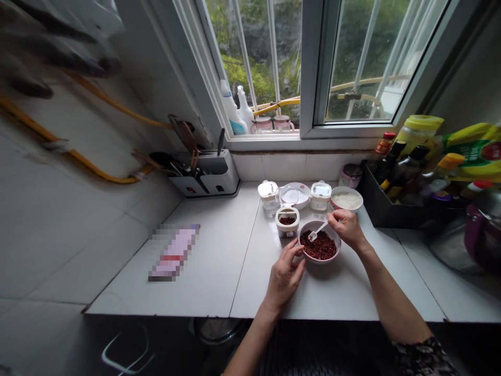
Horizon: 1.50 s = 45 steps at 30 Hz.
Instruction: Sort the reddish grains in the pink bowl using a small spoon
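A white bowl with a pink rim (pixel 337 254) stands on the counter, holding dark red dried bits (pixel 321 247) that look like dried peppercorns or chili flakes. My left hand (pixel 285 274) is at the bowl's left side, its curved fingertips on the rim and thumb lower against the wall. Between the fingers of my right hand (pixel 347 228) is the handle of a small white spoon (pixel 315 233), its head low over the red bits. Just left of the bowl, an opened clear seasoning jar (pixel 287 221) contains similar dark red bits.
Behind are two lidded seasoning jars, left (pixel 268 194) and right (pixel 320 195), a dish (pixel 301 194) and a bowl (pixel 346 200), both with white contents. A black bottle rack (pixel 373 201) stands right, a utensil holder (pixel 219 175) back left. A pixelated pinkish object (pixel 174 253) lies left.
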Tool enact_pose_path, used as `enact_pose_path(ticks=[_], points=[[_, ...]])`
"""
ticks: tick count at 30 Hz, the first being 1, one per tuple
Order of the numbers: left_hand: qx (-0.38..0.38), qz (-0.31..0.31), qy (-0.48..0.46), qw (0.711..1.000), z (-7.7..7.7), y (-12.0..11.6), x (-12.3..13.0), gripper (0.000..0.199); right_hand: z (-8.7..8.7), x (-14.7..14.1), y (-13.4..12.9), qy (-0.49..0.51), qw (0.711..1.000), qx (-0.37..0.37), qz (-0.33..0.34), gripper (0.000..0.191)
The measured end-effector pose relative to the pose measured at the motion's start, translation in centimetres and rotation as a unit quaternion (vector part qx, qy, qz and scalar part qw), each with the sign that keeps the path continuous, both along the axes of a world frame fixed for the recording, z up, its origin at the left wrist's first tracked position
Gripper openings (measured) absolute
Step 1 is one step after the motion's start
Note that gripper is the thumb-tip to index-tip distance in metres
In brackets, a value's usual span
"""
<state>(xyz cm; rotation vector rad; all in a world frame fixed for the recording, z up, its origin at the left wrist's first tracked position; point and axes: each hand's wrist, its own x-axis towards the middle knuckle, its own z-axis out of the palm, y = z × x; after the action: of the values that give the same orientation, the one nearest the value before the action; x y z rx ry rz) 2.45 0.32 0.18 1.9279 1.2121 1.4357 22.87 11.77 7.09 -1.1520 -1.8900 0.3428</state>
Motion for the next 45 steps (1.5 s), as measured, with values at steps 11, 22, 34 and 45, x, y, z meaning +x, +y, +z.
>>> enact_pose_path(ticks=[11, 22, 34, 45], points=[[-0.011, 0.0, 0.001, 1.0, -0.2, 0.0, 0.0, 0.033, -0.2, 0.0, 0.0, 0.007, 1.0, -0.009, 0.002, 0.044], [-0.01, -0.003, 0.002, 1.0, -0.3, 0.0, 0.0, 0.033, -0.7, 0.1, 0.2, 0.102, 0.987, -0.122, 0.0, 0.045], [0.003, -0.003, -0.018, 1.0, 0.0, 0.1, 0.2, 0.033, 1.2, -1.7, 1.0, 0.142, 0.986, -0.065, -0.054, 0.045], [-0.006, -0.001, -0.013, 1.0, -0.4, 0.2, 0.2, 0.033, 2.5, -5.6, 0.0, -0.116, 0.951, 0.287, 0.004, 0.033]])
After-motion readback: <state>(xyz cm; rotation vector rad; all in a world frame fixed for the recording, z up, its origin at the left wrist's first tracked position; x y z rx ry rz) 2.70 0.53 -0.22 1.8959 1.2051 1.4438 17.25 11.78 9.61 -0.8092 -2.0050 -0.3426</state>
